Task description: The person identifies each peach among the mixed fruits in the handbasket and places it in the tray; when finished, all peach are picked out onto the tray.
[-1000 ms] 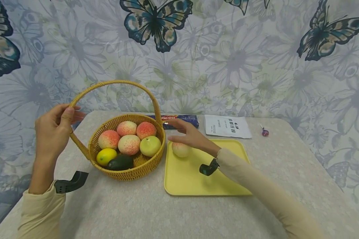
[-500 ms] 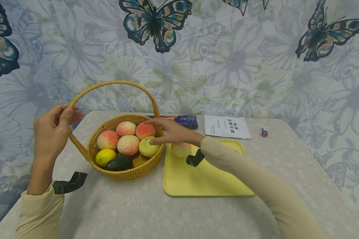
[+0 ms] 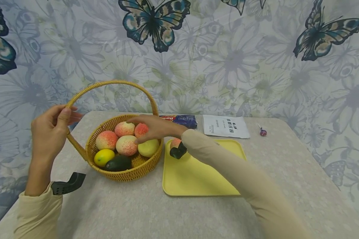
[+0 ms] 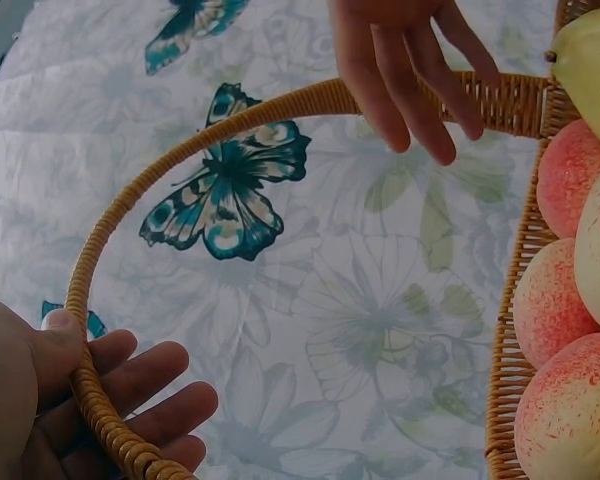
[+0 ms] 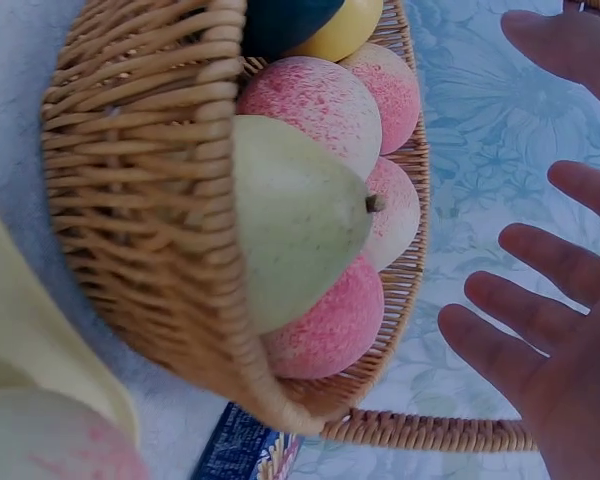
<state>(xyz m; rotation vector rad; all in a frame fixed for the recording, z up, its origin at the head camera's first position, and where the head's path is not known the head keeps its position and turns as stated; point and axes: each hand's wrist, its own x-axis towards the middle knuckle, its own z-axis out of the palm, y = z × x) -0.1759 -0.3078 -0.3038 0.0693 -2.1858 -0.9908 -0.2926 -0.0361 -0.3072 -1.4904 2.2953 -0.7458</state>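
At the left of the head view the left hand (image 3: 50, 132) holds the arched handle (image 3: 107, 84) of the wicker basket (image 3: 131, 171), thumb on the near side and fingers curled round the far side; the left wrist view shows the same hold, the cane (image 4: 80, 330) running between thumb and fingers. The right hand (image 3: 153, 127) hangs over the basket's right half, fingers spread and nearly straight, gripping nothing; whether a fingertip brushes the fruit below cannot be told, and the right wrist view shows the open palm (image 5: 550, 350) apart from the fruit. One peach (image 3: 175, 143) already lies on the upper left corner of the yellow tray (image 3: 197, 176), just right of the basket and partly hidden by the forearm. In the basket there remain four peaches, among them the one right under the hand (image 3: 141, 130), a pale green pear (image 3: 149, 148), a lemon (image 3: 104, 156) and a dark avocado (image 3: 119, 162). As a judgement, the moving of fruit from basket to tray is only begun: one piece across, seven still to lift, the next not yet grasped. Beyond the tray, near the wall, lie a blue packet (image 3: 182, 120), a white pouch (image 3: 225, 126) and a small lollipop (image 3: 263, 132).
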